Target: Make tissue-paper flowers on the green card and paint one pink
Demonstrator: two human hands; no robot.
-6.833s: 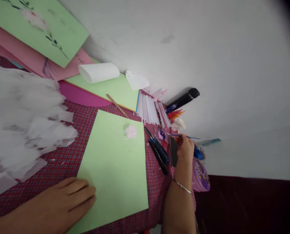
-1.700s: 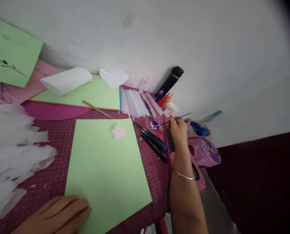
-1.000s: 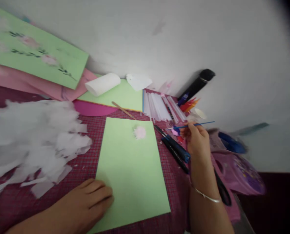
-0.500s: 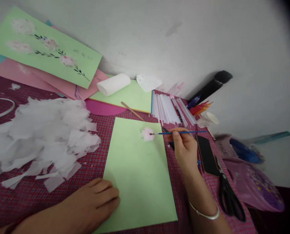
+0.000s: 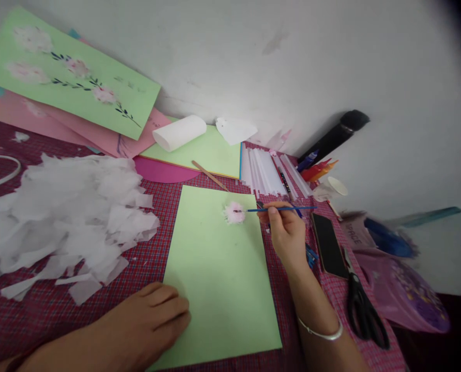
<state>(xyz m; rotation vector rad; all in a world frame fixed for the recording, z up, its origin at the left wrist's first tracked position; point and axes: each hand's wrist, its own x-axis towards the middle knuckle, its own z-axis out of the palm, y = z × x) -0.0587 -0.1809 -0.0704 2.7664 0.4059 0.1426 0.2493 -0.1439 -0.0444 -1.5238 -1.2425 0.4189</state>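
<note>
My right hand [image 5: 287, 232] pinches a thin blue paintbrush [image 5: 280, 209], its dark tip on the middle of a fluffy pale pink paper flower [image 5: 232, 214]. The flower lies near the top right of a light green sheet of paper [image 5: 218, 279]. Flat on the sheet's lower left edge rests my left hand [image 5: 156, 320], fingers lightly bent and holding nothing. To the left is a large heap of torn white tissue paper [image 5: 79, 206].
A green sheet with finished flowers and dark branches [image 5: 125, 88] leans at the back left. Behind the work lie a white paper roll [image 5: 180, 133], a wooden stick [image 5: 209, 174] and white strips [image 5: 263, 170]. A phone [image 5: 328, 245] and black scissors [image 5: 364, 310] lie at right.
My right hand has shifted left and slightly, carrying the brush tip from the flower's right side to its middle. My left hand stays in place on the sheet.
</note>
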